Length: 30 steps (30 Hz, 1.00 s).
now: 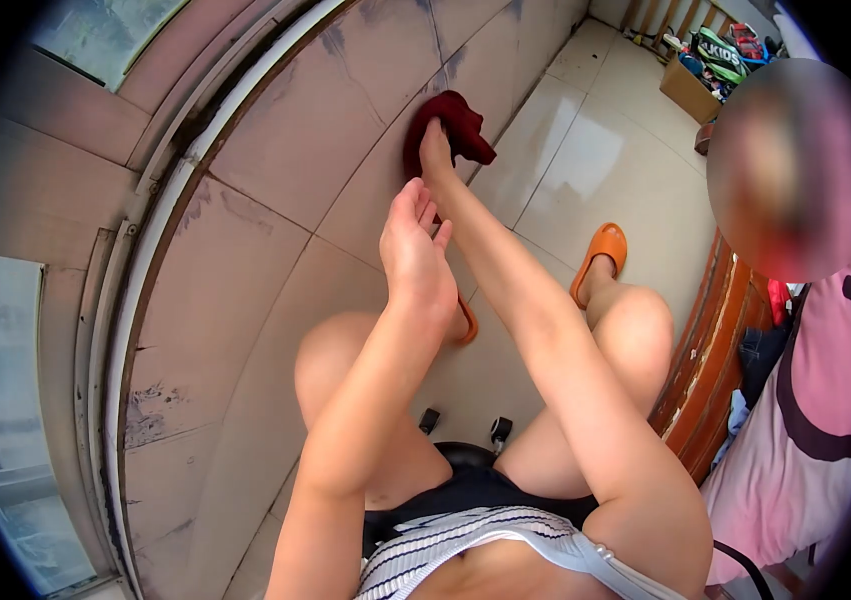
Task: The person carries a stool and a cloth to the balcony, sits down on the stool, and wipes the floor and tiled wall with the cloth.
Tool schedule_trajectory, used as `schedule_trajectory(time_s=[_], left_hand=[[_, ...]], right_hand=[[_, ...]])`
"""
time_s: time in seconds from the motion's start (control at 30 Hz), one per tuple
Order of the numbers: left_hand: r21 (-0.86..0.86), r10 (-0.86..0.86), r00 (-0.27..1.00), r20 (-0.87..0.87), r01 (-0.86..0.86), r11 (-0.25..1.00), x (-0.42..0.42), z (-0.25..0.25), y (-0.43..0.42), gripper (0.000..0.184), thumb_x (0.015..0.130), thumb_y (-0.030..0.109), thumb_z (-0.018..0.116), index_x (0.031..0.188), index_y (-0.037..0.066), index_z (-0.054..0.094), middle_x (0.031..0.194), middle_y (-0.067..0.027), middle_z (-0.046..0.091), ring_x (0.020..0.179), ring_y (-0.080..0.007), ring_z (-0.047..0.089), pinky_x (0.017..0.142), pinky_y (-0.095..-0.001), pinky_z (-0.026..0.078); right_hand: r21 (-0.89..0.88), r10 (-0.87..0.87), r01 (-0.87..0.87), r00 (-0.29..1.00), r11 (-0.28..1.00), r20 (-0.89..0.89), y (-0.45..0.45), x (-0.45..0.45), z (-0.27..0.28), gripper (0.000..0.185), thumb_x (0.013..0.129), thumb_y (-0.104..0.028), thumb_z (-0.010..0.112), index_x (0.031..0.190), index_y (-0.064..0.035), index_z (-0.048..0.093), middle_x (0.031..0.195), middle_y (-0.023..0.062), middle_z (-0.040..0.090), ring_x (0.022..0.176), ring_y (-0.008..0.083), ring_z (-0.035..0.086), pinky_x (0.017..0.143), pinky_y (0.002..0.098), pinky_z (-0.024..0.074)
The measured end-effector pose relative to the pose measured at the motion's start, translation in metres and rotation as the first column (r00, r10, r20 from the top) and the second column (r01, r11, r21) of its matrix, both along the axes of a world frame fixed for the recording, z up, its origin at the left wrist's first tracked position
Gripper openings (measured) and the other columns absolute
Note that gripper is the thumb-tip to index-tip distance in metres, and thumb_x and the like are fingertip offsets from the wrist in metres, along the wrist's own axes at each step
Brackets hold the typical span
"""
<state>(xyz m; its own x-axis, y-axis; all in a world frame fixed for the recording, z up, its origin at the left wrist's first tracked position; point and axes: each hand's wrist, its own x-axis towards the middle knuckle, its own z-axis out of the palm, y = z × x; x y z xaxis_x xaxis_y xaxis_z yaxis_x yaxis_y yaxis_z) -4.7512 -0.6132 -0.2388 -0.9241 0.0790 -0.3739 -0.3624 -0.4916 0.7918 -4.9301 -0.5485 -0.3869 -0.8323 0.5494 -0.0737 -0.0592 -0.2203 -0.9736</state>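
Near the lower edge of the beige tiled wall [355, 110], the right hand [435, 150] seemed to press a bunched dark red cloth [459, 122] — I couldn't tell how closed. The left hand [416, 252] was open, empty. Shifting the cloth looked to need even pressure.

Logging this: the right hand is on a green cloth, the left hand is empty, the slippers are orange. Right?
Not quite: the head view shows that the cloth is dark red, not green. The rest stands: the right hand is on it, the left hand is empty, the slippers are orange.
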Motion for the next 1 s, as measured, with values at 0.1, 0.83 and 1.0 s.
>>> schedule_trajectory(time_s=[0.1,0.83,1.0], left_hand=[[-0.059,0.069,0.996,0.053,-0.065,0.996,0.009,0.007,-0.008,0.048,0.092,0.030,0.042,0.128,-0.001,0.035,0.131,-0.0142,0.034,0.129,-0.0237,0.026,0.105,-0.0380,0.025],[0.183,0.075,0.876,0.477,-0.182,0.966,-0.004,-0.027,-0.063,0.046,0.091,0.034,0.036,0.127,0.007,0.040,0.127,-0.0073,0.047,0.115,-0.0220,0.046,0.102,-0.0492,0.023],[0.029,0.083,0.919,0.385,-0.102,0.994,0.013,0.016,-0.063,0.051,0.091,0.035,0.035,0.130,0.003,0.032,0.134,-0.0094,0.038,0.124,-0.0233,0.035,0.105,-0.0446,0.018]], right_hand=[[0.240,-0.075,0.160,0.942,0.958,-0.326,-0.019,0.005,0.059,0.042,0.089,-0.027,0.035,0.121,-0.0003,0.042,0.131,0.0214,0.035,0.121,0.0403,0.026,0.104,0.0417,0.0179],[0.705,0.474,-0.623,0.760,0.338,0.444,-0.048,0.142,0.088,0.035,0.087,-0.033,0.037,0.103,-0.0110,0.059,0.103,0.0103,0.061,0.092,0.0249,0.057,0.078,0.0337,0.0425],[0.660,0.557,-0.634,0.742,0.402,0.374,-0.054,0.143,0.067,0.041,0.084,-0.044,0.039,0.100,-0.0122,0.059,0.102,0.0091,0.059,0.095,0.0250,0.056,0.078,0.0372,0.0422]])
